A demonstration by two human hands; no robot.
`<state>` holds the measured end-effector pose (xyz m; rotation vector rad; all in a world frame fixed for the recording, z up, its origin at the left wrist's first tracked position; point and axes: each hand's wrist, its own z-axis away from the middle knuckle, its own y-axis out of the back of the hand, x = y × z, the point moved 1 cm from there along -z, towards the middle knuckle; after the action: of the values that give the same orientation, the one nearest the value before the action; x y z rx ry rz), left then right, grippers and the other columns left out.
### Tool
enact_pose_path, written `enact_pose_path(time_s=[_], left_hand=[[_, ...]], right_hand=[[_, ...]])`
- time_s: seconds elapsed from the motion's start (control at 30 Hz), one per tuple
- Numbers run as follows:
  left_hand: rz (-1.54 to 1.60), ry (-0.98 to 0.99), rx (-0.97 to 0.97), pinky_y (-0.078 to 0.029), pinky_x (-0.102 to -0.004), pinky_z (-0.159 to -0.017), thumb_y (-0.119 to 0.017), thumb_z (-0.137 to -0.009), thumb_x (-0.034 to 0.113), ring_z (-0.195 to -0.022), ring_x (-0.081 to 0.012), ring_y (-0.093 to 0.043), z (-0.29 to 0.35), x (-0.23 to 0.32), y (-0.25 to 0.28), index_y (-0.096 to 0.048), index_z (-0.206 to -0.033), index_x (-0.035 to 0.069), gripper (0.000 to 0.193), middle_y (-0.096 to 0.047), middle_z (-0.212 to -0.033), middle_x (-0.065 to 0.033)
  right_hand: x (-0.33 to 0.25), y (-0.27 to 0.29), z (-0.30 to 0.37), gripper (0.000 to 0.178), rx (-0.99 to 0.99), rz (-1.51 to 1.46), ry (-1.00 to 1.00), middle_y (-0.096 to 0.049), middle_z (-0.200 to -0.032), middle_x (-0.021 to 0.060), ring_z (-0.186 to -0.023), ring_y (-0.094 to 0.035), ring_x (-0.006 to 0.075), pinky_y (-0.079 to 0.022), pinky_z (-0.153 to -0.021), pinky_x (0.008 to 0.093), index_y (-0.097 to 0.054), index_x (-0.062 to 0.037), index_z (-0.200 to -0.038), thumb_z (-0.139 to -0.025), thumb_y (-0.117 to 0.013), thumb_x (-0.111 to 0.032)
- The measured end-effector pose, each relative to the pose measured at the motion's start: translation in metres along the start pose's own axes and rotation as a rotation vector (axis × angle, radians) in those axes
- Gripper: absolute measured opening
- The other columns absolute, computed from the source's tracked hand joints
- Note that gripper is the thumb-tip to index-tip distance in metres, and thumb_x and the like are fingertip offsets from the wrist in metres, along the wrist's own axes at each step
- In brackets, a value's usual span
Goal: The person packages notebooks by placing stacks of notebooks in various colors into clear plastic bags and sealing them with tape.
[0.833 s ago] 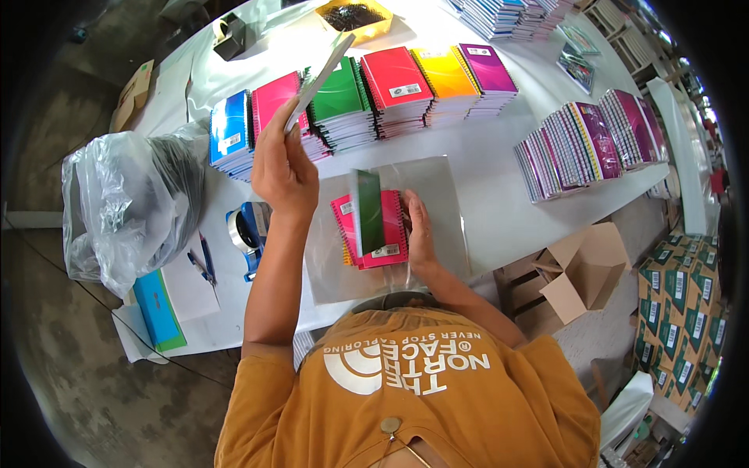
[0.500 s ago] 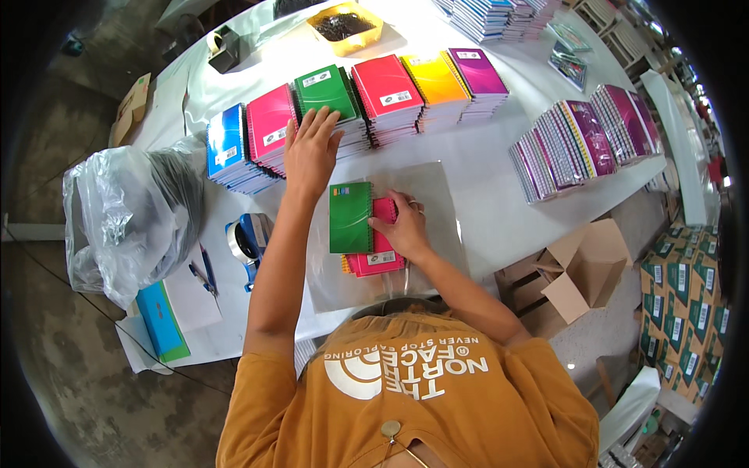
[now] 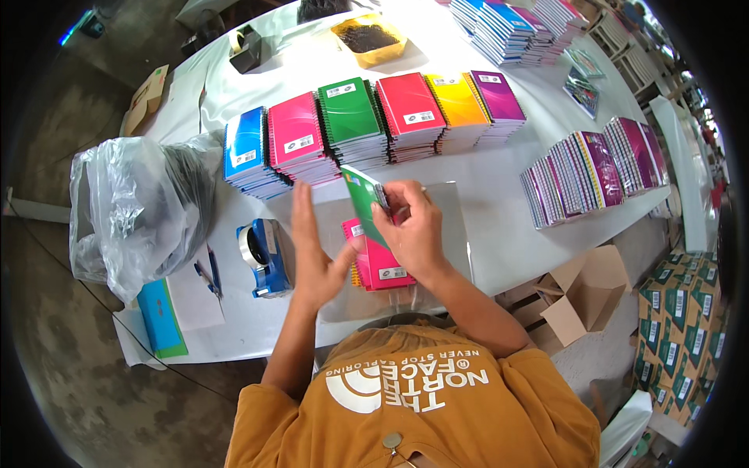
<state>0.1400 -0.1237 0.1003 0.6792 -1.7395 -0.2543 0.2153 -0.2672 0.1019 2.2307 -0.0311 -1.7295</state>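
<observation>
My right hand (image 3: 413, 228) grips a green spiral notebook (image 3: 361, 204) by its coiled edge and holds it tilted above the table. Just left of it is my left hand (image 3: 316, 261), fingers stretched and apart, with nothing in it. Under both lies a small pile with a pink-red notebook (image 3: 388, 266) on top and a yellow coil (image 3: 355, 274) peeking out. The pile rests on a clear plastic sheet (image 3: 456, 234). Beyond stands a row of notebook stacks: blue (image 3: 246, 148), pink (image 3: 295, 129), green (image 3: 348, 111), red (image 3: 409, 105), yellow (image 3: 457, 100) and purple (image 3: 497, 95).
A blue tape dispenser (image 3: 269, 261) stands left of my left hand, near a big clear plastic bag (image 3: 140, 210). Wrapped purple notebook bundles (image 3: 597, 164) sit at right. A yellow tub (image 3: 382, 53) is at the back. An open cardboard box (image 3: 585, 292) lies beyond the right edge.
My right hand has lifted the green notebook off the pile and tilted it. My left hand has drawn back from the green stack toward me, without a notebook.
</observation>
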Motion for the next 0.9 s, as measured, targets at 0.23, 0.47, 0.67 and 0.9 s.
enact_pose_path(time_s=[0.23, 0.47, 0.67, 0.9], left_hand=[[0.068, 0.484, -0.081, -0.036, -0.0406, -0.098, -0.071, -0.079, 0.024, -0.114, -0.0330, -0.048, 0.061, -0.068, -0.064, -0.029, -0.141, 0.002, 0.078, -0.045, -0.126, -0.0214], [-0.673, 0.040, 0.360, -0.029, -0.0478, -0.100, -0.069, -0.077, 0.019, -0.120, -0.0399, -0.037, 0.010, -0.074, -0.017, -0.035, -0.137, 0.007, 0.070, -0.038, -0.131, -0.0225], [-0.934, -0.063, 0.155, -0.037, -0.0414, -0.098, -0.056, -0.080, 0.009, -0.119, -0.0334, -0.047, -0.078, -0.118, 0.108, -0.046, -0.132, 0.006, 0.053, -0.049, -0.132, -0.0167], [-0.590, -0.389, 0.532, -0.048, -0.0379, -0.083, -0.057, -0.083, 0.001, -0.097, -0.0317, -0.063, -0.058, -0.021, 0.104, -0.064, -0.109, 0.004, 0.027, -0.065, -0.106, -0.0145]], right_hand=[[0.054, -0.002, 0.028, 0.030, -0.328, 0.127, 0.054, -0.059, -0.100, 0.0075, -0.091, -0.057, 0.0227, -0.046, -0.078, 0.0367, -0.057, -0.0105, -0.110, -0.082, -0.064, -0.014], [0.118, -0.008, 0.068, 0.035, -0.354, 0.526, 0.299, -0.048, -0.126, 0.0022, -0.123, -0.039, 0.0230, -0.030, -0.097, 0.0425, -0.056, -0.0169, -0.118, -0.083, -0.061, -0.021], [0.096, -0.004, 0.062, 0.035, -0.240, 0.487, 0.358, -0.051, -0.124, 0.0032, -0.122, -0.040, 0.0241, -0.028, -0.102, 0.0410, -0.058, -0.0147, -0.117, -0.082, -0.062, -0.020], [0.101, 0.028, 0.058, 0.040, -0.043, -0.127, -0.300, -0.055, -0.117, 0.0118, -0.113, -0.049, 0.0249, -0.037, -0.096, 0.0361, -0.054, -0.0066, -0.120, -0.089, -0.057, -0.032]])
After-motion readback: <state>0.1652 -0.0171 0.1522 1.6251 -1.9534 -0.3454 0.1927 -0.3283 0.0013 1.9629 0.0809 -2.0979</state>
